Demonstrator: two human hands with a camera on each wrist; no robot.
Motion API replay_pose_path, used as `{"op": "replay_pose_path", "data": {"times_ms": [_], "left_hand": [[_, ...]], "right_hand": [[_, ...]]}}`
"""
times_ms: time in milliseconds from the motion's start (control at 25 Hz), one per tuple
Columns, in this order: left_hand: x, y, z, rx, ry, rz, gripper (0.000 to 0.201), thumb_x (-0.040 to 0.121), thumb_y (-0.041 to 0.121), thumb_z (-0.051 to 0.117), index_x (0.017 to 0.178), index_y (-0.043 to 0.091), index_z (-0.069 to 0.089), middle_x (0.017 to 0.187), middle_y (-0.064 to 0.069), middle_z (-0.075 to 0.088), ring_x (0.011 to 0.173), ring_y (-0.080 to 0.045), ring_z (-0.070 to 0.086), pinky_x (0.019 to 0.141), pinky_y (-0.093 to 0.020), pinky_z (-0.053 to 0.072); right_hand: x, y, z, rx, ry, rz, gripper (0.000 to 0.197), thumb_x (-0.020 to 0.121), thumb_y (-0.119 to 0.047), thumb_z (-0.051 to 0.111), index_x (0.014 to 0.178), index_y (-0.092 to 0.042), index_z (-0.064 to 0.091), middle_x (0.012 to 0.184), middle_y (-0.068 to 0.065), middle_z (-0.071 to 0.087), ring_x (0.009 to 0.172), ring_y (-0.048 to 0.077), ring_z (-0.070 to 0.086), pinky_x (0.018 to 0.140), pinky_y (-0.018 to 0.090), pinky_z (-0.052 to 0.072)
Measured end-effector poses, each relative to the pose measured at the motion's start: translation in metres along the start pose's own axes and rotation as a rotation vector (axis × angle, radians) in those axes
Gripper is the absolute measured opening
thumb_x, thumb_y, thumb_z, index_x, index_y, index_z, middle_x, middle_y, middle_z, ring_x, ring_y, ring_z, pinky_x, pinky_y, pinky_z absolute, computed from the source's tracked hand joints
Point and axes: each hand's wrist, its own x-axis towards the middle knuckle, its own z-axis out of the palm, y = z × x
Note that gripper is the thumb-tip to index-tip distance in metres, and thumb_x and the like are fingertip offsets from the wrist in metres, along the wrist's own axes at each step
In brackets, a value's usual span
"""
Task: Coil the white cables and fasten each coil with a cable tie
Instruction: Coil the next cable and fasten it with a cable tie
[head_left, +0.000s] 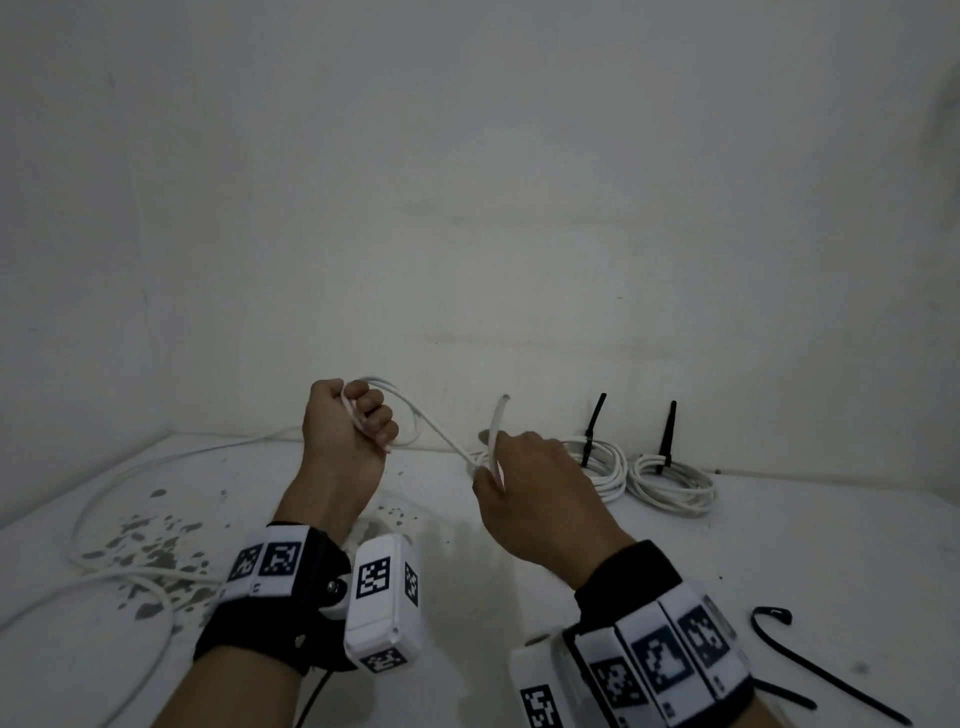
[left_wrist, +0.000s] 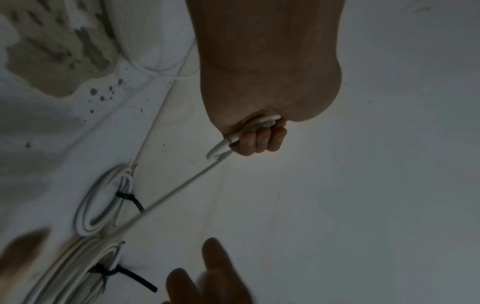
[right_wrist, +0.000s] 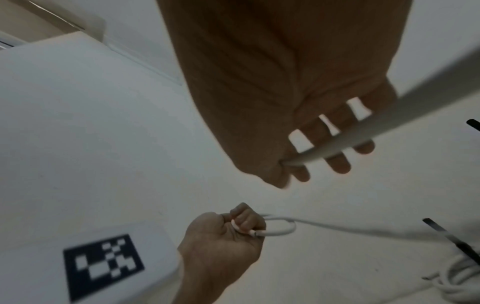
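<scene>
My left hand is raised in a fist and grips a small loop of the white cable. The left wrist view shows the loop sticking out below the curled fingers. From there the cable runs right to my right hand, which pinches it near its cut end; the end points up. In the right wrist view the cable lies between thumb and forefinger with the other fingers spread. The rest of the cable trails loose over the table on the left.
Two finished white coils, each with a black cable tie standing up, lie by the back wall at the right. Loose black cable ties lie at the near right. The table top is white with grey chipped patches on the left.
</scene>
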Motion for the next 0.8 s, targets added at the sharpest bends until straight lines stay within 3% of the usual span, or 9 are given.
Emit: {"op": "replay_pose_path", "data": {"times_ms": [120, 200, 280, 360, 480, 520, 600, 680, 800], "left_hand": [[0.001, -0.004, 0.004, 0.120, 0.004, -0.008, 0.032, 0.097, 0.024, 0.028, 0.067, 0.021, 0.036, 0.054, 0.005, 0.043, 0.042, -0.011, 0.037, 0.039, -0.019, 0.028], [-0.004, -0.006, 0.009, 0.218, 0.005, -0.014, 0.035, 0.100, 0.025, 0.029, 0.067, 0.020, 0.039, 0.057, 0.000, 0.054, 0.047, -0.014, 0.051, 0.043, -0.021, 0.034], [-0.017, -0.009, 0.018, 0.346, -0.050, -0.051, 0.037, 0.102, 0.024, 0.030, 0.068, 0.016, 0.042, 0.057, -0.002, 0.061, 0.047, -0.014, 0.060, 0.046, -0.022, 0.042], [-0.037, -0.016, 0.032, 0.500, -0.168, -0.123, 0.033, 0.102, 0.017, 0.033, 0.074, 0.008, 0.048, 0.057, -0.006, 0.063, 0.046, -0.014, 0.062, 0.045, -0.021, 0.047], [-0.063, -0.035, 0.054, 0.641, -0.389, -0.289, 0.041, 0.100, 0.007, 0.037, 0.067, 0.000, 0.060, 0.061, -0.011, 0.065, 0.049, -0.015, 0.063, 0.045, -0.022, 0.050], [-0.070, -0.042, 0.058, 0.631, -0.457, -0.365, 0.047, 0.103, 0.010, 0.036, 0.065, 0.003, 0.063, 0.059, -0.009, 0.065, 0.048, -0.014, 0.063, 0.045, -0.022, 0.049], [-0.078, -0.055, 0.064, 0.595, -0.580, -0.510, 0.043, 0.105, 0.019, 0.035, 0.082, -0.002, 0.065, 0.062, -0.010, 0.067, 0.051, -0.016, 0.064, 0.048, -0.023, 0.050], [-0.082, -0.057, 0.064, 0.556, -0.625, -0.626, 0.035, 0.104, 0.022, 0.033, 0.093, -0.002, 0.057, 0.064, -0.011, 0.067, 0.051, -0.020, 0.064, 0.050, -0.023, 0.050], [-0.081, -0.053, 0.064, 0.483, -0.629, -0.695, 0.033, 0.097, 0.025, 0.037, 0.075, 0.007, 0.054, 0.051, -0.011, 0.059, 0.038, -0.020, 0.055, 0.042, -0.020, 0.045]], "right_hand": [[-0.004, -0.013, -0.021, 0.324, -0.064, 0.000, 0.040, 0.105, -0.049, 0.030, 0.092, -0.017, 0.049, 0.071, 0.000, 0.060, 0.070, 0.028, 0.066, 0.070, 0.042, 0.054], [-0.009, -0.029, -0.040, 0.800, -0.118, 0.093, 0.045, 0.104, -0.052, 0.033, 0.088, -0.014, 0.051, 0.049, -0.008, 0.043, 0.042, 0.015, 0.048, 0.049, 0.039, 0.050], [-0.012, -0.041, -0.055, 1.323, -0.122, 0.185, 0.043, 0.105, -0.048, 0.035, 0.081, -0.014, 0.046, 0.046, -0.006, 0.026, 0.037, 0.012, 0.023, 0.037, 0.023, 0.028], [-0.010, -0.045, -0.063, 1.810, -0.042, 0.181, 0.039, 0.105, -0.040, 0.036, 0.073, -0.017, 0.039, 0.045, -0.004, 0.018, 0.034, 0.010, 0.014, 0.038, 0.016, 0.015], [-0.001, -0.034, -0.063, 2.270, 0.251, 0.177, 0.038, 0.099, -0.028, 0.035, 0.062, -0.018, 0.033, 0.041, -0.004, 0.018, 0.029, 0.009, 0.015, 0.035, 0.012, 0.016], [0.002, -0.025, -0.063, 2.324, 0.373, 0.203, 0.037, 0.096, -0.025, 0.034, 0.060, -0.018, 0.032, 0.041, -0.004, 0.018, 0.029, 0.010, 0.016, 0.035, 0.013, 0.018], [0.008, -0.004, -0.063, 2.369, 0.582, 0.273, 0.033, 0.092, -0.021, 0.034, 0.060, -0.017, 0.033, 0.043, -0.002, 0.021, 0.032, 0.013, 0.019, 0.038, 0.016, 0.027], [0.012, 0.019, -0.063, 2.387, 0.706, 0.338, 0.028, 0.090, -0.019, 0.035, 0.062, -0.017, 0.037, 0.049, 0.000, 0.026, 0.040, 0.016, 0.025, 0.051, 0.024, 0.039], [0.016, 0.043, -0.055, 2.350, 0.723, 0.439, 0.022, 0.091, -0.020, 0.040, 0.070, -0.018, 0.044, 0.061, 0.002, 0.038, 0.054, 0.019, 0.036, 0.077, 0.038, 0.049]]}}
